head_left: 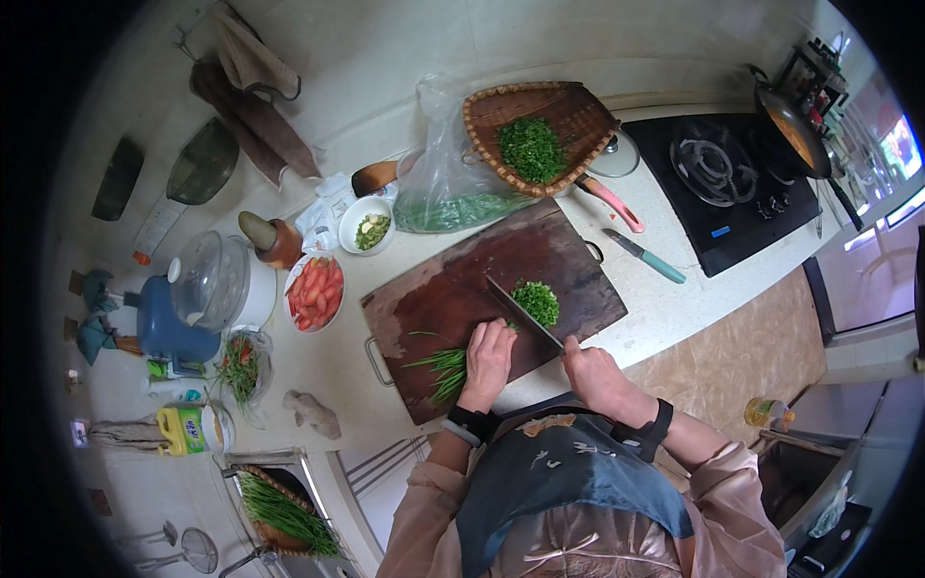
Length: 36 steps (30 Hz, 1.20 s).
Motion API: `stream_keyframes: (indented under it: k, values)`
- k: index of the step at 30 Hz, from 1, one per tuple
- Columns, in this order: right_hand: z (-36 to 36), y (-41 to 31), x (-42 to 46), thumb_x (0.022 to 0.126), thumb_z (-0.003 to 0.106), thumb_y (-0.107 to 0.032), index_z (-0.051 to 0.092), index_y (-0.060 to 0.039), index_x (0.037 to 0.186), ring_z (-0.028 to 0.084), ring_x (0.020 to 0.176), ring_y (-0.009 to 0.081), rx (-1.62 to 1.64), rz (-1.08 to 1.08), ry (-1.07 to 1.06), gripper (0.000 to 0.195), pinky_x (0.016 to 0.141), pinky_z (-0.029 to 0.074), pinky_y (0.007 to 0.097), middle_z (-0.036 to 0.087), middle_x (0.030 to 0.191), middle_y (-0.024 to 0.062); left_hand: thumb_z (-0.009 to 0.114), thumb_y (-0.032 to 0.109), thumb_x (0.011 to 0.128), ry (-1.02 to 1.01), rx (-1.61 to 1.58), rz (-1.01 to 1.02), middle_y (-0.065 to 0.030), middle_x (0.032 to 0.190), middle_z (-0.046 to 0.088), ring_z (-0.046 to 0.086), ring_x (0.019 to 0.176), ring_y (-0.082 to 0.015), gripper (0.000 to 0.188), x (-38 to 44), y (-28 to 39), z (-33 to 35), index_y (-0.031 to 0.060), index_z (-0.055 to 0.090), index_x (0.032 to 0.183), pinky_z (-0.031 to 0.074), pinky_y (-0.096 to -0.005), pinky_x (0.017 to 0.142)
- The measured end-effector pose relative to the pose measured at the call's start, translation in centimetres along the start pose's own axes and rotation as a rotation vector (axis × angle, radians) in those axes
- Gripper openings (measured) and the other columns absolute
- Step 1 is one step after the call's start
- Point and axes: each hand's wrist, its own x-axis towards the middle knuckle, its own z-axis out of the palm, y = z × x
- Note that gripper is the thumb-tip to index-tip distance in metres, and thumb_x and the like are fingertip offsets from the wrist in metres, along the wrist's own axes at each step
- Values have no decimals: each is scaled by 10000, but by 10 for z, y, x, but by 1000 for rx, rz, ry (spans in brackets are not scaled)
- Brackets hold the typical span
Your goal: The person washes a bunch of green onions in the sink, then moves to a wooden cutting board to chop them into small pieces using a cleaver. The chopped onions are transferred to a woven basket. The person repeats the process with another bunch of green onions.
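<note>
My right hand (591, 370) grips the handle of a kitchen knife (526, 312), its blade standing on a dark wooden cutting board (448, 289). Left of the blade, my left hand (489, 355) presses a bunch of long green stalks (442, 367), likely chives or scallions, against the board with fingers curled. Their cut ends reach toward the blade. A small heap of chopped greens (536, 303) lies just beyond the blade on the right. The knife's handle is mostly hidden in my fist.
Behind the board are a plastic bag of greens (455, 209) and a wicker basket (491, 108) of chopped greens. A green-handled knife (647, 256) lies right, before the gas stove (694, 231). Left stand a bowl of cut red pieces (315, 292) and a sink (311, 469) holding a basket.
</note>
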Motion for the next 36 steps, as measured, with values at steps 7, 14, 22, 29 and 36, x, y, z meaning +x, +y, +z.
stream_keyframes:
  k: [7,14,22,29,36]
  values:
    - [13,5,1,883,536,-29,457,70,972,637,650,468,36,-78,31,155,594,514,526,606,630,261,667,15,848,-13,-10,-20,-136,1004,602,575,906,-326,56,-3,-2,7,0,626,883,496,-422,776]
    - [5,0,-2,880,552,-34,455,73,980,636,634,465,32,-110,32,176,570,513,522,604,623,256,672,9,843,-1,-30,-39,-148,998,598,572,903,-338,71,-4,-4,5,0,622,892,493,-431,777]
    - [13,-2,11,761,564,54,447,94,968,653,675,470,74,-35,33,241,611,537,523,623,658,277,674,0,835,5,-73,-51,-149,1003,594,576,922,-345,83,-3,-2,7,6,623,900,498,-434,786]
    - [4,0,5,854,532,0,470,77,967,646,675,475,72,-57,-9,151,607,523,533,615,652,278,687,11,824,-34,-63,-72,-131,1048,597,576,974,-333,117,-6,-2,5,11,634,929,493,-427,818]
    - [11,17,3,883,550,-32,493,83,1000,645,684,476,156,-2,27,174,611,514,540,623,674,289,691,12,787,-36,63,-13,-105,1076,607,575,983,-309,194,-4,4,-5,4,652,977,496,-411,817]
